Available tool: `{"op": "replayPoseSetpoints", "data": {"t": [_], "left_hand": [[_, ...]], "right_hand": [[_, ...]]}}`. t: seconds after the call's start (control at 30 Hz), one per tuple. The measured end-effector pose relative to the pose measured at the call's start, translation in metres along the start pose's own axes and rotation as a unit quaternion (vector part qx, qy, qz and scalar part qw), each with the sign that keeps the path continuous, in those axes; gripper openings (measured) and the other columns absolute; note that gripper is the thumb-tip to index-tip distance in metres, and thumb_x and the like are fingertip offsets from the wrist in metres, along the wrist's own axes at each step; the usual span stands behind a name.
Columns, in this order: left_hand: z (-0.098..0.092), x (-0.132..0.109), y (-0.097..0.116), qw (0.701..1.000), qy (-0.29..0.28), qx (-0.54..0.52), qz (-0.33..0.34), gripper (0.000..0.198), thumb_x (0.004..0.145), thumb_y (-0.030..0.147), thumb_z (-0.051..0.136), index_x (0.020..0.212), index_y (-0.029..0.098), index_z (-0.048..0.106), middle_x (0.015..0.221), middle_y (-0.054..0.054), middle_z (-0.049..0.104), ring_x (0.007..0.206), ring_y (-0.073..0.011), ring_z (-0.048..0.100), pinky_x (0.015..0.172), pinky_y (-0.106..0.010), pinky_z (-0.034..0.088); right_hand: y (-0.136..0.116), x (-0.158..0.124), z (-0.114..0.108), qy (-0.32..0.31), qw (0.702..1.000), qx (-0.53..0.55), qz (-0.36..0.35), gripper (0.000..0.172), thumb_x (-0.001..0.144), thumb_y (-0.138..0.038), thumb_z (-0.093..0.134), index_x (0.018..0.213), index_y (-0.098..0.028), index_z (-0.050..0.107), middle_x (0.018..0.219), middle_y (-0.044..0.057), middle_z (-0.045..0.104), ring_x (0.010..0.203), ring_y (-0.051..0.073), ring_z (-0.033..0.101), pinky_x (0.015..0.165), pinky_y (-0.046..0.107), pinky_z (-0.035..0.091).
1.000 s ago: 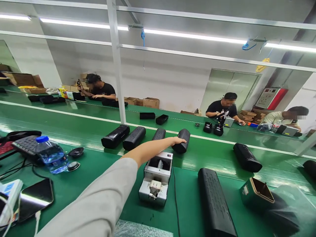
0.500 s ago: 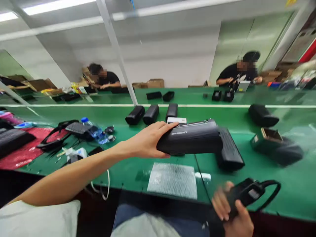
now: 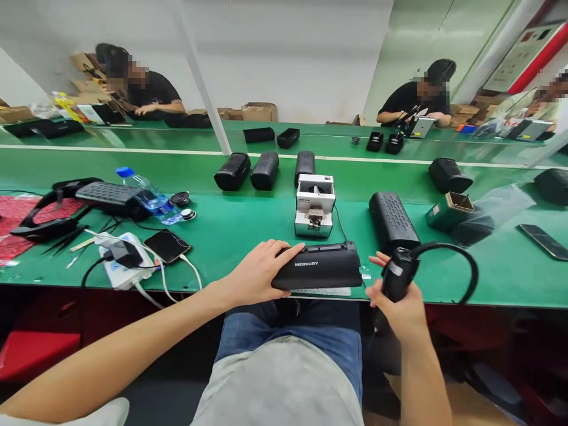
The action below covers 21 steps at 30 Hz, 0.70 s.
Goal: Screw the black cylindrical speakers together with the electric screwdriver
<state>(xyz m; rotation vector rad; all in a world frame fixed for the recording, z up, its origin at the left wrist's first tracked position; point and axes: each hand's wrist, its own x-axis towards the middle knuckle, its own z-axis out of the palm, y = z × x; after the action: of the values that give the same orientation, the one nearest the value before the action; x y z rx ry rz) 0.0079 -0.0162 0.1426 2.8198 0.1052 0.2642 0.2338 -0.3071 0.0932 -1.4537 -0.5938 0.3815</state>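
Your pale grey shirt (image 3: 284,390) has short sleeves; one sleeve (image 3: 110,412) ends far up the bare arm behind your left hand (image 3: 257,271). Blue jeans (image 3: 288,325) show just below it, towards your right hand (image 3: 402,307).

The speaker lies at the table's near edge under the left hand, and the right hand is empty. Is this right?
No: the head view shows the right hand holding a black corded tool. The speaker does lie under the left hand.
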Motion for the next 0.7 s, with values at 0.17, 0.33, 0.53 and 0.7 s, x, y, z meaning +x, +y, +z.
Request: {"op": "replayPoseSetpoints", "data": {"t": [0.17, 0.33, 0.53, 0.7], "left_hand": [[0.008, -0.023, 0.012, 0.999, -0.022, -0.048, 0.01, 0.108, 0.083, 0.04, 0.097, 0.177, 0.035, 0.044, 0.154, -0.015, 0.064, 0.131, -0.0413, 0.066, 0.117, -0.056, 0.053], [0.021, -0.071, 0.027, 0.993, -0.068, -0.099, -0.016, 0.112, 0.082, 0.036, 0.096, 0.179, 0.038, 0.04, 0.154, -0.015, 0.064, 0.13, -0.0422, 0.067, 0.114, -0.056, 0.056], [0.027, -0.11, 0.031, 0.984, -0.124, -0.126, -0.003, 0.12, 0.073, 0.032, 0.098, 0.179, 0.036, 0.04, 0.152, -0.015, 0.064, 0.132, -0.043, 0.065, 0.115, -0.061, 0.058], [0.011, -0.103, 0.017, 0.983, -0.146, -0.109, -0.001, 0.127, 0.069, 0.033, 0.103, 0.178, 0.034, 0.038, 0.155, -0.016, 0.064, 0.136, -0.0454, 0.064, 0.115, -0.063, 0.059]], "right_hand": [[0.013, -0.024, 0.021, -0.027, 0.998, -0.011, 0.049, 0.067, 0.081, -0.05, 0.103, 0.137, -0.019, 0.081, 0.074, -0.002, 0.058, 0.058, 0.014, 0.054, 0.057, 0.031, 0.056], [-0.001, -0.05, 0.009, -0.014, 0.998, 0.009, 0.059, 0.053, 0.085, -0.048, 0.101, 0.127, -0.02, 0.085, 0.075, 0.001, 0.061, 0.056, 0.012, 0.053, 0.052, 0.026, 0.05], [-0.057, 0.012, -0.011, 0.161, 0.967, 0.178, -0.087, 0.036, 0.07, -0.044, 0.091, 0.092, -0.029, 0.067, 0.056, -0.008, 0.042, 0.043, 0.015, 0.026, 0.035, 0.026, 0.028], [-0.051, 0.084, 0.039, 0.272, 0.926, 0.21, -0.156, 0.039, 0.069, -0.04, 0.078, 0.1, -0.028, 0.057, 0.059, -0.012, 0.041, 0.051, 0.014, 0.026, 0.042, 0.023, 0.031]]}}
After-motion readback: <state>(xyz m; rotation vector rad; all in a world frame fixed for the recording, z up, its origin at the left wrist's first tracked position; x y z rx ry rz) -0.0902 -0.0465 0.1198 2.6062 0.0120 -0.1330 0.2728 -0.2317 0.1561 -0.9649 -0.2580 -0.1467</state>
